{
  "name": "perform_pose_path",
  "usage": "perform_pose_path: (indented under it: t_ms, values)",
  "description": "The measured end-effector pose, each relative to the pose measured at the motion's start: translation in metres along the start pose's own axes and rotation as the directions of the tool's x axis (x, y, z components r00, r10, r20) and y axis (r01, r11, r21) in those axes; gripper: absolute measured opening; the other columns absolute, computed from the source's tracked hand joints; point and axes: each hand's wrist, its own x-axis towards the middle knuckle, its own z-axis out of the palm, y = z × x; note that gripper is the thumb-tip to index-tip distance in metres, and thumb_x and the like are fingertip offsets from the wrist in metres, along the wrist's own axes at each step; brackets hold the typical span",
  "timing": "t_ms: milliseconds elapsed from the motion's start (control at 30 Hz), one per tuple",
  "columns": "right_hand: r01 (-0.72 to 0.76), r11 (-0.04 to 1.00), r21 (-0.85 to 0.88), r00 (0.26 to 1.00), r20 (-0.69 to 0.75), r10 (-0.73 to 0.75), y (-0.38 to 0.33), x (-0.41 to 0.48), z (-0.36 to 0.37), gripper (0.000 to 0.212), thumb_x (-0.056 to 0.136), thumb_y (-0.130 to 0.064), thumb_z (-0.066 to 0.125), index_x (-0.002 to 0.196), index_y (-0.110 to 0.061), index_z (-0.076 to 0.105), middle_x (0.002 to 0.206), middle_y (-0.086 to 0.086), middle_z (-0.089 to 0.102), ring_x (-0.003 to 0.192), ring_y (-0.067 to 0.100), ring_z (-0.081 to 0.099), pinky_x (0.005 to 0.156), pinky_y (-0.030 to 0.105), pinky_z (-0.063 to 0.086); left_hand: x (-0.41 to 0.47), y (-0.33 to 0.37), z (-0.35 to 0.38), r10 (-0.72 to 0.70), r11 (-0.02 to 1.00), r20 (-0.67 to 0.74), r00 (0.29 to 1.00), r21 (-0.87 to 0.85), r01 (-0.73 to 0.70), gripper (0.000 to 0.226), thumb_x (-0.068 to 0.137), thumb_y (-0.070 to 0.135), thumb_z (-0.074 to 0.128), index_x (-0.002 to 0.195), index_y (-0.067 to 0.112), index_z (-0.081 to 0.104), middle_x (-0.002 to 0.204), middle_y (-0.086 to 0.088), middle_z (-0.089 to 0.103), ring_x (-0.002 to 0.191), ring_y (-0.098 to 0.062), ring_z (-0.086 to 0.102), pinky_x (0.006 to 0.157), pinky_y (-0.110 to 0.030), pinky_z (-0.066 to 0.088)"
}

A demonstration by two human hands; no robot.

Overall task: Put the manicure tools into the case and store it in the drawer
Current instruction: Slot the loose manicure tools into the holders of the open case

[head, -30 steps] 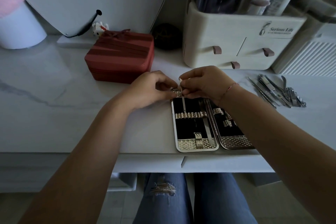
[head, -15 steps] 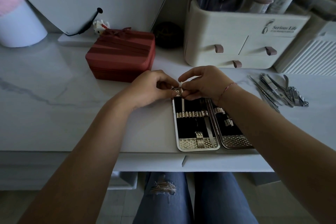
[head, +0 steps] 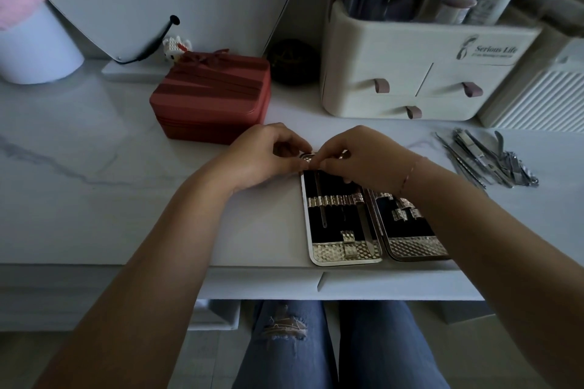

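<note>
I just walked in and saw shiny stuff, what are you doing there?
A person sits at a white table with an open manicure case. The left hand pinches the case's top corner while the right hand pinches the top of a thin tool lying in its left half. A nail file sits there too. The other metal tools lie in a pile on the right, not yet packed.

Both forearms, the left (head: pixel 158 249) and the right (head: pixel 480 230), are uncovered down to the wrists, and the left hand (head: pixel 265 156) wears nothing. Just behind the right hand (head: pixel 358 155), a thin reddish cord bracelet (head: pixel 407 174) circles the wrist. At 6 o'clock, the legs are in mid-blue denim jeans (head: pixel 379 347). On the left knee, at 7 o'clock, is a frayed rip (head: pixel 284 327) with pale loose threads.
</note>
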Motion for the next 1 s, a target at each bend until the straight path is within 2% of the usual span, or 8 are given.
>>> perform_pose_path:
  t_ms: [133, 300, 400, 467, 567, 667, 833, 1000]
  values:
    - [-0.010, 1.000, 0.017, 0.999, 0.035, 0.009, 0.001, -0.009, -0.003, 0.020, 0.088, -0.015, 0.057, 0.096, -0.022, 0.073, 0.047, -0.012, 0.052, 0.037, -0.004, 0.049, 0.041, 0.006, 0.033, 0.000, 0.000, 0.000, -0.005, 1.000, 0.001, 1.000, 0.012, 0.005, 0.023, 0.075, 0.014, 0.075, 0.096, 0.021, 0.070, 0.083, 0.006, 0.061, 0.068, 0.002, 0.057, 0.058, -0.006, 0.041]
    - [-0.010, 0.997, 0.073, 0.999, -0.032, 0.012, 0.009, -0.013, -0.001, 0.023, 0.089, -0.016, 0.055, 0.101, -0.026, 0.071, 0.058, -0.007, 0.060, 0.044, -0.002, 0.052, 0.047, 0.007, 0.039, 0.001, -0.002, 0.000, 0.011, 1.000, 0.003, 1.000, 0.028, -0.011, 0.024, 0.075, 0.014, 0.075, 0.098, 0.021, 0.069, 0.083, 0.007, 0.061, 0.070, -0.001, 0.057, 0.064, -0.009, 0.043]
    - [0.006, 0.987, 0.160, 0.960, -0.277, 0.039, 0.025, -0.029, -0.006, 0.019, 0.087, -0.017, 0.060, 0.100, -0.026, 0.071, 0.065, -0.014, 0.062, 0.055, -0.003, 0.057, 0.057, 0.007, 0.045, 0.003, -0.005, 0.000, 0.033, 0.998, 0.008, 0.999, 0.044, -0.033, 0.023, 0.075, 0.014, 0.075, 0.096, 0.023, 0.070, 0.083, 0.006, 0.061, 0.070, 0.000, 0.056, 0.065, -0.008, 0.042]
    - [-0.030, 0.993, 0.115, 0.877, -0.473, 0.082, 0.047, -0.043, -0.018, 0.015, 0.084, -0.017, 0.065, 0.097, -0.023, 0.071, 0.073, -0.017, 0.063, 0.063, -0.008, 0.057, 0.064, 0.003, 0.044, 0.005, -0.008, 0.001, 0.059, 0.996, 0.014, 0.998, 0.059, -0.060, 0.022, 0.076, 0.014, 0.074, 0.094, 0.026, 0.069, 0.083, 0.007, 0.060, 0.068, 0.003, 0.054, 0.066, -0.006, 0.041]
    - [-0.265, 0.963, 0.049, 0.742, -0.627, 0.236, 0.087, -0.063, -0.041, 0.015, 0.079, -0.021, 0.070, 0.093, -0.016, 0.072, 0.079, -0.002, 0.066, 0.073, 0.005, 0.060, 0.069, 0.015, 0.044, 0.006, -0.008, 0.002, 0.065, 0.995, 0.009, 0.998, 0.069, -0.065, 0.019, 0.077, 0.013, 0.073, 0.094, 0.021, 0.069, 0.080, 0.007, 0.059, 0.066, 0.004, 0.054, 0.063, -0.005, 0.040]
    - [-0.431, 0.902, -0.005, 0.719, -0.607, 0.339, 0.115, -0.072, -0.050, 0.018, 0.077, -0.024, 0.072, 0.091, -0.013, 0.072, 0.081, 0.005, 0.063, 0.078, 0.017, 0.055, 0.074, 0.023, 0.037, 0.006, -0.009, 0.002, 0.071, 0.994, 0.010, 0.997, 0.082, -0.072, 0.019, 0.077, 0.015, 0.074, 0.094, 0.022, 0.070, 0.086, 0.004, 0.062, 0.069, 0.000, 0.054, 0.070, -0.009, 0.041]
    - [-0.491, 0.868, -0.078, 0.729, -0.582, 0.360, 0.123, -0.069, -0.048, 0.018, 0.076, -0.030, 0.071, 0.087, -0.015, 0.070, 0.082, 0.006, 0.059, 0.079, 0.021, 0.051, 0.073, 0.027, 0.038, 0.005, -0.009, 0.003, 0.068, 0.994, 0.011, 0.998, 0.082, -0.068, 0.019, 0.077, 0.017, 0.074, 0.092, 0.027, 0.069, 0.087, 0.006, 0.062, 0.072, -0.001, 0.054, 0.074, -0.014, 0.043]
    - [-0.558, 0.822, -0.114, 0.712, -0.574, 0.404, 0.121, -0.063, -0.049, 0.007, 0.076, -0.022, 0.066, 0.076, -0.016, 0.067, 0.075, 0.004, 0.055, 0.076, 0.021, 0.048, 0.068, 0.028, 0.036, 0.004, -0.010, 0.003, 0.057, 0.996, 0.015, 0.998, 0.070, -0.058, 0.019, 0.076, 0.020, 0.074, 0.092, 0.029, 0.070, 0.094, -0.006, 0.065, 0.077, -0.009, 0.056, 0.080, -0.021, 0.044]
